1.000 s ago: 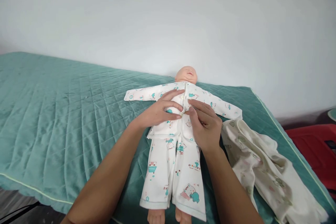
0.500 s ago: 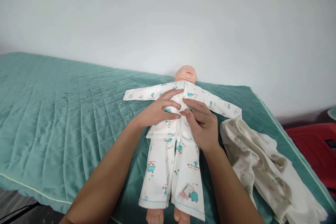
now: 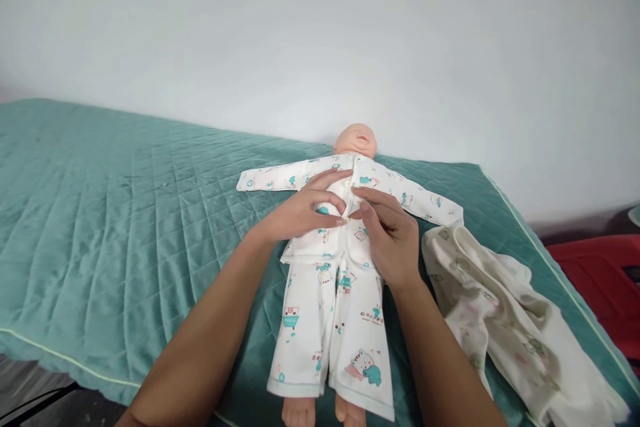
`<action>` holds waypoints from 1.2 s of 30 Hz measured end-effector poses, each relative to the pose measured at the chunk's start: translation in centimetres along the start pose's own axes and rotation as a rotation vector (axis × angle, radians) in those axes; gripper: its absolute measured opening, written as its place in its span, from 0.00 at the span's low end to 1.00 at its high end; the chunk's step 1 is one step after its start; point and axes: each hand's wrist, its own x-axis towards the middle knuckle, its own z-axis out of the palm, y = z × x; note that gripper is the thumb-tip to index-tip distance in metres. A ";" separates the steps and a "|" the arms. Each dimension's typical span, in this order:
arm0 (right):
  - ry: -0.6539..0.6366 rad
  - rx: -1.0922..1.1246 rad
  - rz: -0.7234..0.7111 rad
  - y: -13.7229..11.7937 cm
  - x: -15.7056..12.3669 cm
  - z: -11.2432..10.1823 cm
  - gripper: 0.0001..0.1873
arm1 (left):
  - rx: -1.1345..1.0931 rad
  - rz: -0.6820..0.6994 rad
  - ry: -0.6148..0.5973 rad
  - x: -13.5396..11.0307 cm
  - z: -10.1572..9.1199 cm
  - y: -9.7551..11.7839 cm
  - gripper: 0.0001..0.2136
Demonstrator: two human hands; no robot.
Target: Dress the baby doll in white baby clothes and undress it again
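Observation:
A baby doll (image 3: 355, 141) lies on its back on a teal quilted mattress (image 3: 125, 213), dressed in a white printed shirt (image 3: 390, 190) and matching trousers (image 3: 345, 333). Both my hands meet at the shirt's front closure on the doll's chest. My left hand (image 3: 305, 210) pinches the left edge of the shirt placket with thumb and fingers. My right hand (image 3: 390, 237) pinches the right edge, fingertips touching those of the left. The doll's bare feet (image 3: 320, 412) stick out at the bottom edge of the view.
A crumpled cream garment (image 3: 505, 320) lies on the mattress right of the doll. A white wall (image 3: 320, 47) runs behind. A red object (image 3: 600, 287) sits beyond the mattress's right edge. The mattress stretches far to the left.
My hands stay at the shirt's front closure, with only slight finger shifts. The view has moved a little.

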 end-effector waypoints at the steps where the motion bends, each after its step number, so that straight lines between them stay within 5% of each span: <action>1: -0.001 -0.011 -0.005 0.0 0.0 0.0 0.14 | 0.002 -0.004 0.004 0.0 0.0 0.0 0.05; 36: -0.161 0.005 -0.081 0.4 0.7 -0.8 0.10 | -0.046 -0.004 0.034 -0.1 0.2 0.0 0.04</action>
